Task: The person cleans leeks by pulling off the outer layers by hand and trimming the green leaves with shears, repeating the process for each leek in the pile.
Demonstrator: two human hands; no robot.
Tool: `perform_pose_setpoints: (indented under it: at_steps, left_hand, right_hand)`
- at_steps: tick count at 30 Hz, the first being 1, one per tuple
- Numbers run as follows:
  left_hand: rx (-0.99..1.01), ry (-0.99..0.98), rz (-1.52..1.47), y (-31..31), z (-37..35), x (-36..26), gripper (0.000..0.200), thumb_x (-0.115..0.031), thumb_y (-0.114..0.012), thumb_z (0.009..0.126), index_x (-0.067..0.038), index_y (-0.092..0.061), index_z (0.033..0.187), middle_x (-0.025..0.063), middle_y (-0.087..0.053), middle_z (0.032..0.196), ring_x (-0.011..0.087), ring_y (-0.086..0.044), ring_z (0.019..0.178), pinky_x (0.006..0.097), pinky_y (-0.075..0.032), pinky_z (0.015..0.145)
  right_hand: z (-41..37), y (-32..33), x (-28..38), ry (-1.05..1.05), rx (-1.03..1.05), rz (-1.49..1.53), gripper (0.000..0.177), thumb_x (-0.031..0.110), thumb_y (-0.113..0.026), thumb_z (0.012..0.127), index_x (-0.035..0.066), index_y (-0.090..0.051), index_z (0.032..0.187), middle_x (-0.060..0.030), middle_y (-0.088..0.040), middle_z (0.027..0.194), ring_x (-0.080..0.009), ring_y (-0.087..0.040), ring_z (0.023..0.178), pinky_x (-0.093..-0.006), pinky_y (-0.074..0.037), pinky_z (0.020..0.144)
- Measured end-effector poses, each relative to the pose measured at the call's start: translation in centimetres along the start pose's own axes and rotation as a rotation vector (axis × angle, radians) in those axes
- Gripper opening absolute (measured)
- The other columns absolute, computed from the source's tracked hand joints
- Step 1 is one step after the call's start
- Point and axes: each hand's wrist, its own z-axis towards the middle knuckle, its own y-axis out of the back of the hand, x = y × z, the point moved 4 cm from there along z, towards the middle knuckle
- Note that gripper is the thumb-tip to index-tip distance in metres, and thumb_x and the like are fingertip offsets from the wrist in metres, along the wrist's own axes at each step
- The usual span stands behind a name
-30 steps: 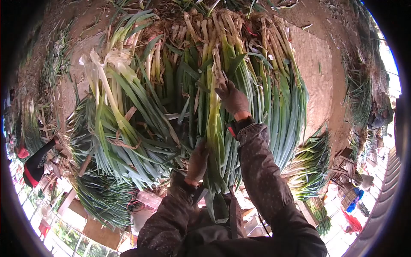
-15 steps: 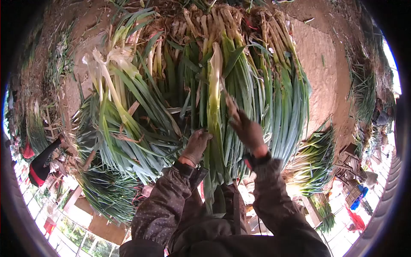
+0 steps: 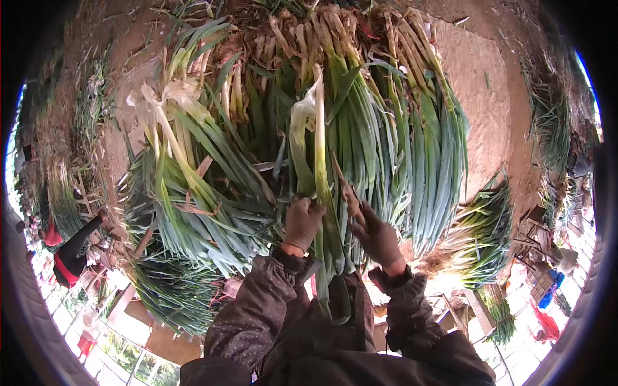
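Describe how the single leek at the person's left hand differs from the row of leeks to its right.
The single leek has a smooth, pale stem with whitish skin loose beside it; the row of leeks has browner, rougher stem ends. The single leek's leaves run down over the person's lap, while the row's leaf tips stop short of it. Both have green leaves toward the person and stem ends pointing away.

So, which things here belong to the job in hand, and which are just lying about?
In the job:
Left hand, grasping the peeled-back leaf of a long green onion
Right hand, holding a thin tool
Pile of onions around them

Apparently just lying about:
Black-and-red item, left
Blue item, lower right
Red item below that
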Motion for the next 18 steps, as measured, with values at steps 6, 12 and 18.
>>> perform_pose_setpoints:
  at_steps: [6, 12, 18]
  left_hand:
    - [-0.014, 0.032, -0.065, 0.5, -0.2, 0.6, 0.029, -0.022, -0.07, 0.083, 0.004, -0.072, 0.093, 0.0257, -0.069, 0.091, 0.0432, -0.068, 0.087, 0.0472, -0.052, 0.078]
    - [0.129, 0.111, -0.477, 0.8, 0.0, 2.2, 0.031, -0.023, -0.071, 0.085, 0.004, -0.073, 0.099, 0.013, -0.071, 0.083, 0.0206, -0.066, 0.079, 0.0367, -0.051, 0.076]
    - [0.171, 0.204, -0.568, 1.4, 0.0, 4.3, 0.02, -0.015, -0.062, 0.093, 0.0, -0.074, 0.099, 0.0023, -0.069, 0.088, 0.0096, -0.06, 0.083, 0.0283, -0.048, 0.077]
  right_hand:
    - [10.1, -0.2, 1.3, 0.039, -0.074, -0.007, 0.07, 0.059, -0.06, 0.096, 0.014, -0.048, 0.148, -0.0276, -0.071, 0.093, -0.0497, -0.069, 0.084, -0.055, -0.054, 0.069]
    - [18.1, -1.0, 1.6, 0.084, -0.109, 0.014, 0.064, 0.055, -0.06, 0.097, 0.014, -0.05, 0.145, -0.0247, -0.071, 0.111, -0.0455, -0.068, 0.102, -0.0533, -0.055, 0.081]
    - [12.2, -0.7, 2.1, 0.078, -0.031, -0.141, 0.058, 0.049, -0.059, 0.1, 0.019, -0.048, 0.148, -0.0212, -0.067, 0.126, -0.0453, -0.069, 0.097, -0.0521, -0.056, 0.077]
